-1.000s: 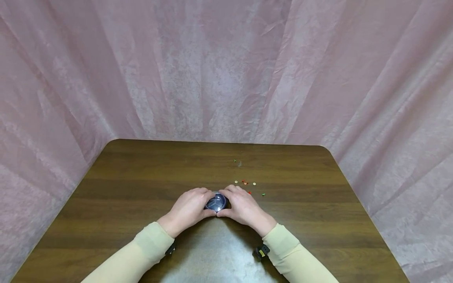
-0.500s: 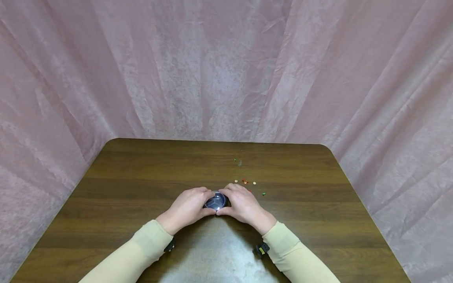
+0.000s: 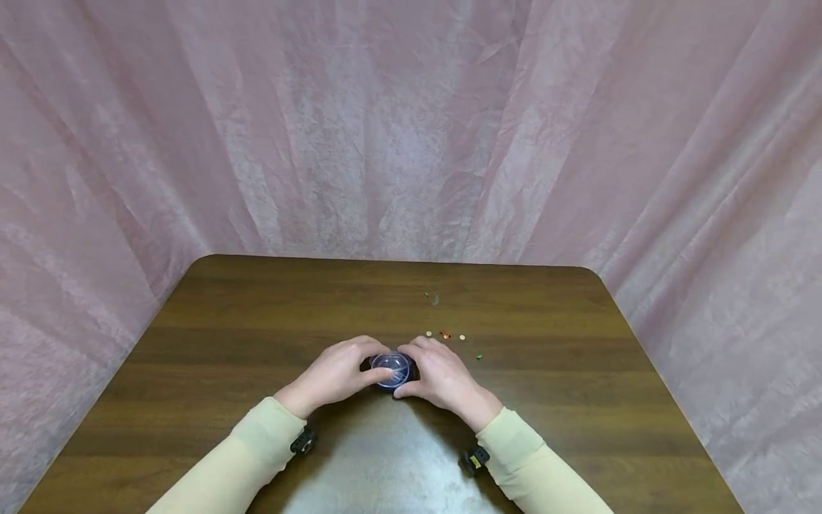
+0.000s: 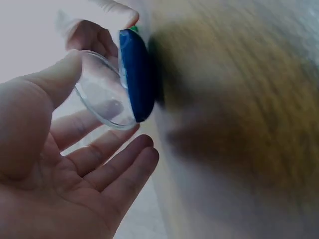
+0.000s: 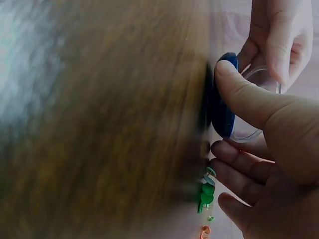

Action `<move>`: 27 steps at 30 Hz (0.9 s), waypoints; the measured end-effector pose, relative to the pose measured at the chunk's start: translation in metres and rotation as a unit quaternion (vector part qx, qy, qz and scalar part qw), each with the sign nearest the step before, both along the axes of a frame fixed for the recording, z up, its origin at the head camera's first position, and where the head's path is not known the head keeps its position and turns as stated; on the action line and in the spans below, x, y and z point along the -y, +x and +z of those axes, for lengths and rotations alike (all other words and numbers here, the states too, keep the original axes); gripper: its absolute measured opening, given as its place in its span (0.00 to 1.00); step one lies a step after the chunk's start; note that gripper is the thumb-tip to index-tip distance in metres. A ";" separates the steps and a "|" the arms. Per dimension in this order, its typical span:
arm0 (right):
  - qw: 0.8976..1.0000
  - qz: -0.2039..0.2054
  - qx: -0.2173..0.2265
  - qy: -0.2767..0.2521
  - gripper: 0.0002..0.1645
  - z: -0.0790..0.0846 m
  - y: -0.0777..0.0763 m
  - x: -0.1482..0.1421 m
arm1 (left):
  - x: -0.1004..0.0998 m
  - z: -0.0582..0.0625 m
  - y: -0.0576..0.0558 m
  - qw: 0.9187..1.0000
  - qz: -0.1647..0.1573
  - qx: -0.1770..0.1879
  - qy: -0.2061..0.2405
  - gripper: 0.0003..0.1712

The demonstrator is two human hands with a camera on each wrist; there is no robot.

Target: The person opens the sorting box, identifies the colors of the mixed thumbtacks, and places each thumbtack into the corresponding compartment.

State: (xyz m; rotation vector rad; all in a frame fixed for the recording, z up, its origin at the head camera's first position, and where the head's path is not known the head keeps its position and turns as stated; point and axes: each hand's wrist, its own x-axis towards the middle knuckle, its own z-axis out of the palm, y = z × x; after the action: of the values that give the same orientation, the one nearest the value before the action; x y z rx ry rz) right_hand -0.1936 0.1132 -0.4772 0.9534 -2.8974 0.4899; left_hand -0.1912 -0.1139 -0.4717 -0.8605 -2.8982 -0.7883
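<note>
A small round case stands on the table between both hands, with a dark blue base (image 4: 137, 79) and a clear lid (image 4: 102, 97). The lid is tilted up from the base and still meets it along one edge. My left hand (image 3: 337, 375) pinches the lid between thumb and fingertips, its lower fingers loosely extended. My right hand (image 3: 446, 375) holds the base at its side, the thumb pressed on the blue rim and the fingers behind. What lies inside the base cannot be made out.
Several small thumbtacks lie on the wooden table (image 3: 257, 300) beyond the right hand: green tacks (image 5: 207, 193), orange-red tacks (image 3: 445, 334) and pale tacks (image 3: 462, 337). A small clear piece (image 3: 436, 300) lies farther back. Pink curtains (image 3: 411, 128) hang behind the table.
The clear lid has risen from the base, lifted by my left hand, whose thumb has moved up onto it. My right hand has stayed at the case's right side.
</note>
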 end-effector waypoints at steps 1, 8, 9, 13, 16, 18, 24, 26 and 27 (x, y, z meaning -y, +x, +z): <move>1.000 -0.001 0.002 0.002 0.47 0.000 0.002 -0.001 | 0.000 -0.002 0.000 1.000 0.002 0.005 0.006 0.24; 0.999 -0.037 0.010 0.013 0.42 0.008 0.013 -0.014 | -0.005 -0.008 -0.001 1.000 0.014 0.025 0.005 0.28; 0.999 -0.043 0.001 0.013 0.40 0.007 0.013 -0.015 | -0.006 -0.008 -0.002 1.000 0.015 0.026 0.006 0.28; 0.998 -0.045 -0.042 0.009 0.33 0.001 0.011 -0.017 | -0.010 -0.006 -0.006 1.000 0.013 0.024 0.012 0.28; 0.998 -0.038 -0.051 0.004 0.31 -0.001 0.011 -0.017 | -0.011 -0.006 -0.009 1.000 0.010 0.016 0.024 0.28; 0.998 -0.036 -0.043 0.000 0.31 -0.001 0.012 -0.017 | -0.012 -0.006 -0.011 0.999 0.011 0.011 0.028 0.28; 0.998 -0.046 -0.031 -0.006 0.31 0.004 0.014 -0.015 | -0.013 -0.003 -0.012 0.999 0.015 0.020 0.031 0.29; 0.998 -0.046 -0.047 -0.006 0.31 0.004 0.013 -0.014 | -0.014 -0.002 -0.012 0.999 0.014 0.020 0.033 0.28; 0.997 -0.045 -0.056 -0.005 0.30 0.004 0.012 -0.014 | -0.014 -0.001 -0.013 0.999 0.013 0.017 0.035 0.27</move>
State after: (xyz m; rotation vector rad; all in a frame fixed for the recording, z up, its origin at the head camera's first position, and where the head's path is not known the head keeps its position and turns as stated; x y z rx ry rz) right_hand -0.1812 0.1275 -0.4730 0.8166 -2.8208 0.4293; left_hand -0.2040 -0.0996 -0.4724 -0.8088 -2.8851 -0.9046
